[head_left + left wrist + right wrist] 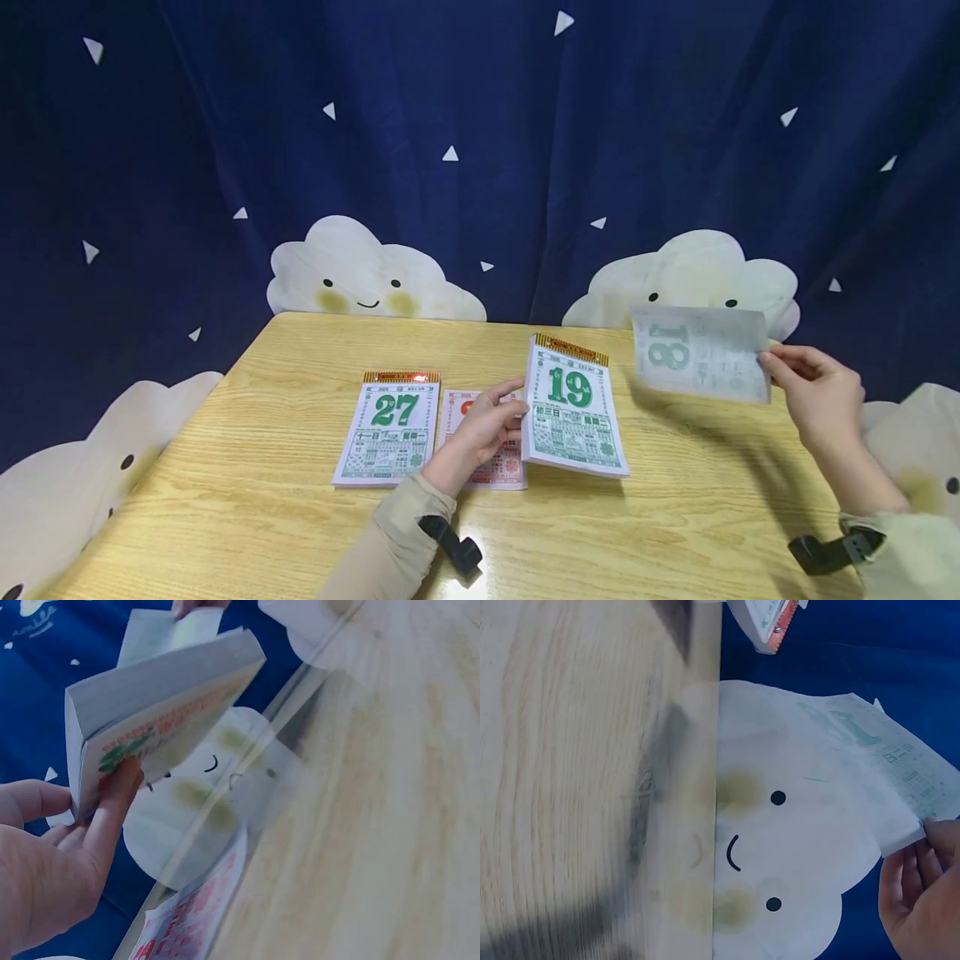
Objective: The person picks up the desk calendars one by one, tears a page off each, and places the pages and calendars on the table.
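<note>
My left hand (480,435) grips a thick tear-off calendar (573,429) by its left edge, the green 19 on its front page. In the left wrist view, the fingers lie on the back of the calendar (165,682) and the thumb is at its edge. Off to the right, my right hand (821,400) pinches a thin loose sheet (716,354) at one edge. A green 18 shows through it, mirrored and turned sideways. In the right wrist view the sheet (911,769) is held by thumb and fingers, apart from the calendar.
Another calendar (393,429) with a green 27 lies on the wooden table (225,450) at the left. Beside it lies a red-printed sheet or pad (498,477), partly hidden by my left hand. A dark blue curtain (480,75) with printed clouds hangs behind the table.
</note>
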The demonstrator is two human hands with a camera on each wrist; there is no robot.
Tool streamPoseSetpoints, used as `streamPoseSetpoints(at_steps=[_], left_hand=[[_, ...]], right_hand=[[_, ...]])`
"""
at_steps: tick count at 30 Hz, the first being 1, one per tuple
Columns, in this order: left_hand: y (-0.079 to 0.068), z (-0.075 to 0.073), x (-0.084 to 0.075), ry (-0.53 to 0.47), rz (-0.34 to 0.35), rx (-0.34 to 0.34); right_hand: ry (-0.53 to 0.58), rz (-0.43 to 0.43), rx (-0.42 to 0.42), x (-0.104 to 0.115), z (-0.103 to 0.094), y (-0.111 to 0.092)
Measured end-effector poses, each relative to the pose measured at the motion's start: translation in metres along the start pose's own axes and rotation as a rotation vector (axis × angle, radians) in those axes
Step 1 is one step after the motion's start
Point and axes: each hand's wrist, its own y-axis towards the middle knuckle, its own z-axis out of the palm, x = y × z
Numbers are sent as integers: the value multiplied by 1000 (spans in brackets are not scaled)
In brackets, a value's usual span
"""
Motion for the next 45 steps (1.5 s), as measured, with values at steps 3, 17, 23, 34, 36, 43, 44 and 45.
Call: streamPoseSetpoints(at_steps=[3,17,23,34,36,43,44,45], left_hand=[[-1,3,4,19,-24,-17],[-3,15,18,118,-73,-82],[-3,20,19,154,-79,-99],[-2,21,15,479,-82,-153],[-2,20,13,551,-71,-160],[-2,21,10,695,-39,-191],[-2,22,10,703,-40,-195],[-2,22,10,718,-41,-201]], right_hand=[[-160,-107,-36,-4,2,-2],[-515,-724,-93,-22,13,-3],[-559,-1082,-20,-31,19,-10],[-664,-1180,244,-47,27,-30],[-691,-1176,307,-52,26,-33],[-676,-1195,486,-65,29,-44],[-674,-1189,502,-66,29,-45],[-670,-1178,517,-67,30,-47]])
